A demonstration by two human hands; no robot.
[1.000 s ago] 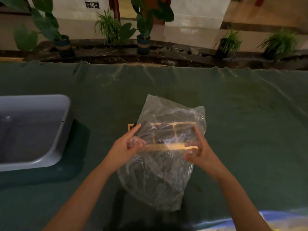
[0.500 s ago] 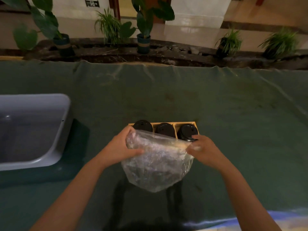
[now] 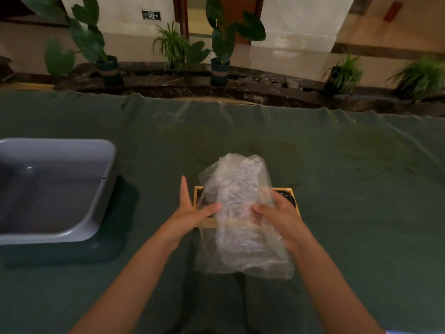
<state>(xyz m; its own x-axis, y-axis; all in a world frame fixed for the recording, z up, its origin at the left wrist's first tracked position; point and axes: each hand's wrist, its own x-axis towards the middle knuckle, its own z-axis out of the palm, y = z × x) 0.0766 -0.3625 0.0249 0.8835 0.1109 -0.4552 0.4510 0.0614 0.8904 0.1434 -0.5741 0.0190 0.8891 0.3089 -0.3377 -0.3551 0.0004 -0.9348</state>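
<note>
A crumpled clear plastic bag [image 3: 240, 213] lies over a small wooden tray [image 3: 207, 222] of black-lidded jars [image 3: 287, 197] at the table's middle. The bag hides most of the jars. My left hand [image 3: 192, 208] is at the tray's left end, fingers straight and spread, thumb touching the bag. My right hand [image 3: 277, 213] grips the bag's right side with curled fingers, above the tray's right end.
A grey plastic tub [image 3: 96, 213] stands on the green tablecloth [image 3: 349, 189] at the left. Potted plants [image 3: 221, 44] line a dark ledge beyond the table's far edge. A pale blue object shows at the bottom right corner.
The bag, pulled down towards me half a second ago with the jar lids showing, has come back up over the tray. My left hand has let go and opened.
</note>
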